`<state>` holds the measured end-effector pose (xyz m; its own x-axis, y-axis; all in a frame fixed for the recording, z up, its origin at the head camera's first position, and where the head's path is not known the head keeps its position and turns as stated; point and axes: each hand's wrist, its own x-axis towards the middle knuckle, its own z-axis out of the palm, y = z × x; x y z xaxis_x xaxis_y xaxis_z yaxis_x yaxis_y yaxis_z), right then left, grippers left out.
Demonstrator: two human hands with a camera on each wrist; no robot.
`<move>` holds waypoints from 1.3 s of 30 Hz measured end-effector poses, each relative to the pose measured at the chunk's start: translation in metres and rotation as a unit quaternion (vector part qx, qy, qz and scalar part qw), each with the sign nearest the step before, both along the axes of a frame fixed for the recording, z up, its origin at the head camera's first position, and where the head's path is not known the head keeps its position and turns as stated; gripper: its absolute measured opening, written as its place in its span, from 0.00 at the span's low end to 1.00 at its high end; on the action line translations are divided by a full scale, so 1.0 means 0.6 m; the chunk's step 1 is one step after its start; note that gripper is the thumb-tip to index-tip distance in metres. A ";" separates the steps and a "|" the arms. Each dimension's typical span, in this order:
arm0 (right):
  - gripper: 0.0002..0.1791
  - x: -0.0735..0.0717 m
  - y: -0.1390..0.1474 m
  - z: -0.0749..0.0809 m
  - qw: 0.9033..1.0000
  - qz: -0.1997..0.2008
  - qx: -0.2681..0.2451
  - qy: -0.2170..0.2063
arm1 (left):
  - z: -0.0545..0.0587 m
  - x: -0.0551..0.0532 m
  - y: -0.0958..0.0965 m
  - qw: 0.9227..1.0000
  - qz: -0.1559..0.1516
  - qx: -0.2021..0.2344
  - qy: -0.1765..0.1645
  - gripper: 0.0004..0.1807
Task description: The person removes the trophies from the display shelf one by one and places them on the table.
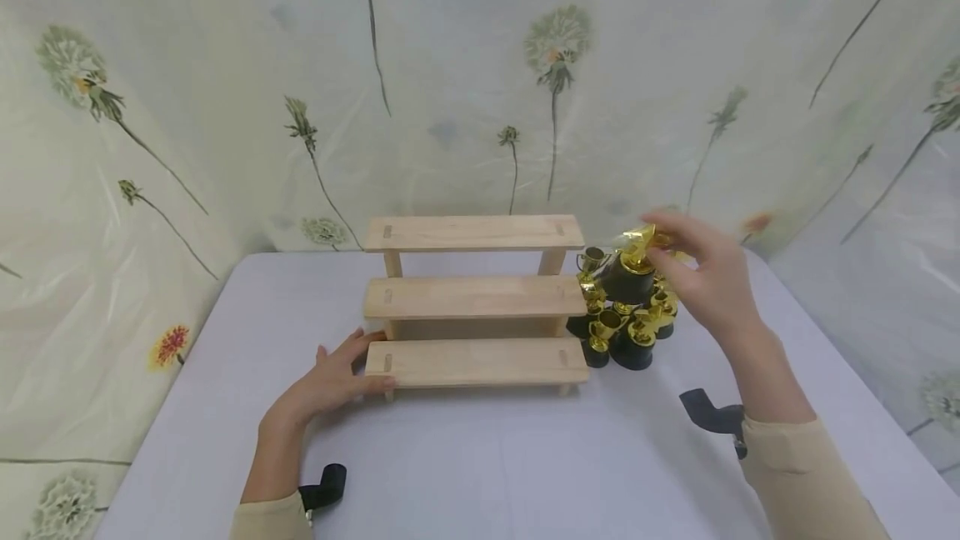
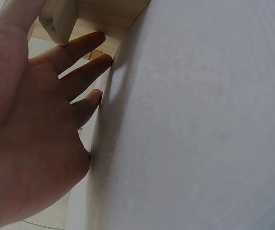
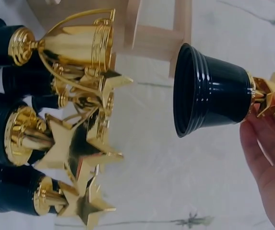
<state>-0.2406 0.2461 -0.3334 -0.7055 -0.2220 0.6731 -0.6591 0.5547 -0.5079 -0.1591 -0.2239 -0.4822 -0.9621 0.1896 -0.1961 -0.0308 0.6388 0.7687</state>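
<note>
My right hand point(image 1: 708, 277) pinches the gold star top of a trophy point(image 1: 628, 280) with a black base, holding it raised above a group of trophies point(image 1: 632, 348). In the right wrist view this trophy point(image 3: 221, 91) appears sideways, its hollow base facing the group. A three-step wooden stand point(image 1: 476, 298) is at the table's middle. My left hand point(image 1: 330, 382) rests at the left end of its lowest step, thumb at the front edge and fingers behind. Nearly straight fingers point(image 2: 84, 45) show beside the wood point(image 2: 59, 21) in the left wrist view.
Gold cup trophies point(image 3: 77, 45) and star trophies point(image 3: 77, 143) stand close together at the stand's right end. A white cloth point(image 1: 480, 457) covers the table. Behind and at the sides hangs a dandelion-print curtain point(image 1: 450, 65).
</note>
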 end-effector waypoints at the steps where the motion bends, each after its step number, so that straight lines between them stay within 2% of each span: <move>1: 0.27 0.000 0.006 -0.002 1.000 -0.004 -0.004 -0.002 | 0.000 -0.001 0.000 1.000 -0.001 0.000 0.000 0.47; 8: 0.25 0.013 0.034 -0.014 0.999 -0.029 -0.018 -0.012 | 0.003 -0.003 0.002 1.000 -0.004 -0.001 -0.001 0.47; 16: 0.22 0.019 0.053 -0.038 0.999 -0.034 -0.008 0.012 | 0.008 0.001 0.003 1.000 -0.004 -0.002 -0.007 0.48; 22: 0.19 0.037 0.066 -0.052 0.999 -0.037 -0.028 -0.007 | 0.005 0.000 -0.001 1.000 0.000 -0.005 -0.006 0.48; 27: 0.19 0.057 0.082 -0.058 0.995 -0.086 -0.037 -0.035 | 0.006 0.000 0.000 1.000 -0.002 -0.003 -0.005 0.47; 34: 0.21 0.066 0.100 -0.057 0.993 -0.084 -0.073 -0.024 | 0.004 0.000 0.000 1.000 0.001 -0.006 -0.008 0.48; 39: 0.19 0.074 0.105 -0.065 0.992 -0.102 -0.055 -0.042 | 0.006 0.000 0.001 1.000 0.002 -0.004 -0.010 0.48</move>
<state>-0.1965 0.3092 -0.3722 -0.7828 0.0018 0.6223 -0.4919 0.6106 -0.6206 -0.1592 -0.2236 -0.4787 -0.9585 0.1849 -0.2170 -0.0485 0.6442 0.7633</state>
